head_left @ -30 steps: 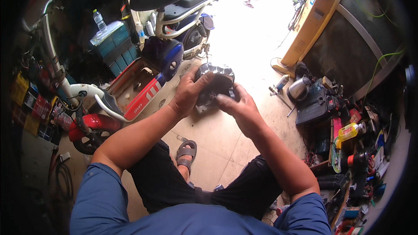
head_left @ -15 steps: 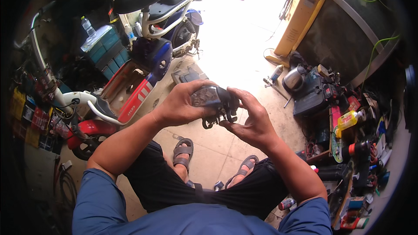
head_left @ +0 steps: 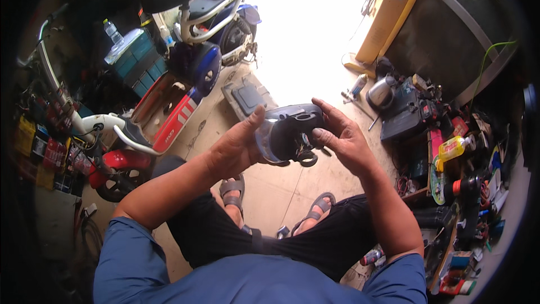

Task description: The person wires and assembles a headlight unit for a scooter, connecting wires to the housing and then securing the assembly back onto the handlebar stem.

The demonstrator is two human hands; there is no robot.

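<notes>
In front of my knees, both hands hold a black headlight unit point(head_left: 292, 138) with a clear, shiny lens on its left side. The open, dark back of its housing shows, with a few wires and a ring-shaped tab at the bottom. My left hand point(head_left: 239, 143) supports the lens side, thumb raised along the edge and the other fingers hidden behind or below. On the opposite side, my right hand point(head_left: 346, 143) grips the housing between the thumb near its rear opening and the fingers along its upper edge.
A partly stripped red, white and blue electric scooter point(head_left: 174, 121) stands at left, beside a teal drawer box point(head_left: 140, 59). A grey flat part point(head_left: 246, 98) lies on the floor ahead. Tools, a black toolbox point(head_left: 408, 112) and a yellow bottle point(head_left: 451, 149) crowd the right.
The headlight has been turned, so its hollow back with wires now faces me more. My left hand has shifted round the lens side and my right hand's fingers have moved along the housing.
</notes>
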